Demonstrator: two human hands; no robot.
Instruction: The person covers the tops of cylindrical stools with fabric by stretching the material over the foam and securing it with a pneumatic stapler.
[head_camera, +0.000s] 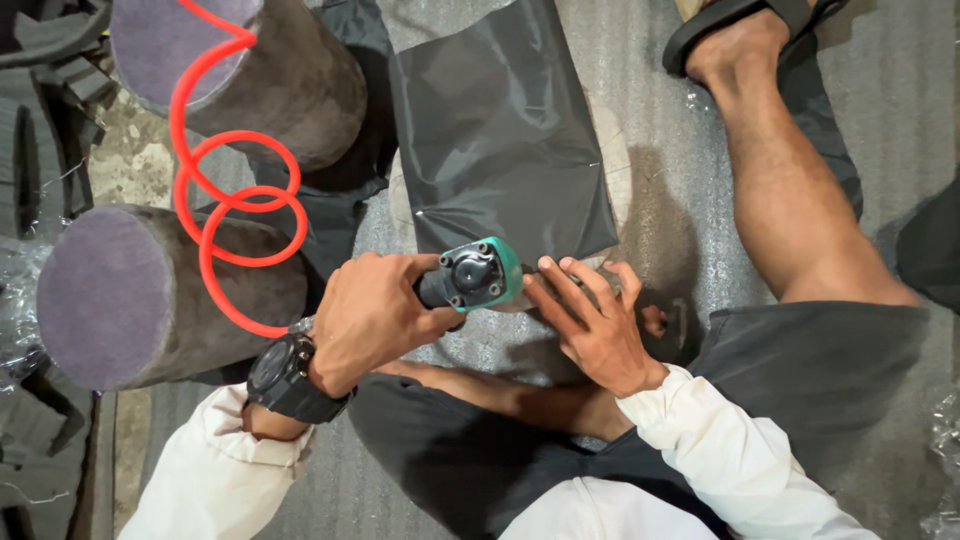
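Note:
My left hand (372, 315) grips a black and teal pneumatic tool (472, 277), held nose down over the near edge of a black fabric sheet (500, 130). A coiled red air hose (235, 205) runs off to the left of the tool. My right hand (592, 325) rests beside the tool, its fingers spread and pressing the near edge of the fabric, fingertips touching the tool's teal body. The fabric lies over a round padded piece whose pale rim (620, 160) shows at the right. A black watch (285, 378) sits on my left wrist.
Two grey foam cylinders (110, 295) (270, 70) lie at the left. My bare right leg (790, 200) stretches up the right side, ending in a black sandal (720, 25). Grey bubbled sheeting (680, 150) covers the floor. Dark scraps (40, 150) pile at the far left.

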